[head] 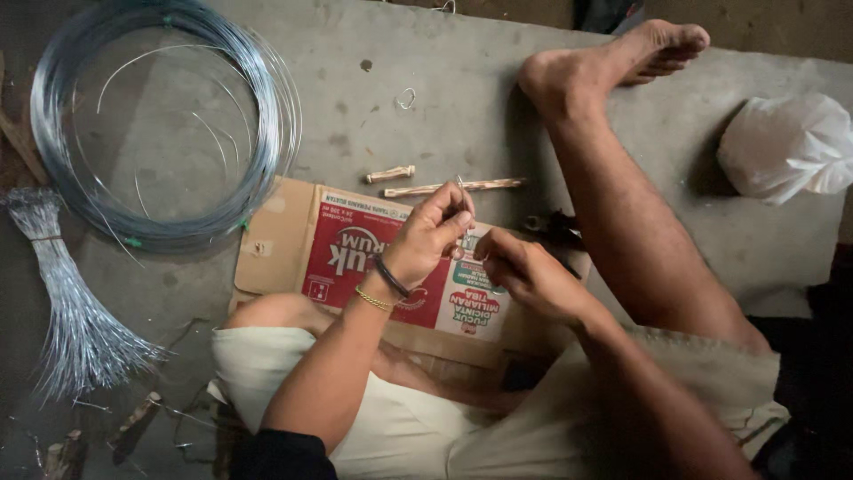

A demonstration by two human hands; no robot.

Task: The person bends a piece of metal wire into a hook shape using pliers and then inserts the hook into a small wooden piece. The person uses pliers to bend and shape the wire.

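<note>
I sit on a concrete floor with a flattened red and brown cardboard box (293,240) in front of me. My left hand (431,236) is raised over the box, its fingertips pinched on a short thin piece of wire (462,188) that points upward. My right hand (524,271) is close beside it, fingers curled near the wire's lower end; what it holds is hidden. A dark band and a gold bracelet circle my left wrist.
A big coil of steel wire (267,116) lies at the top left. A tied bundle of cut wires (71,311) fans out at the left. Two wooden sticks (453,187) lie past the box. My right leg (622,204) stretches away; a white plastic bag (786,147) sits right.
</note>
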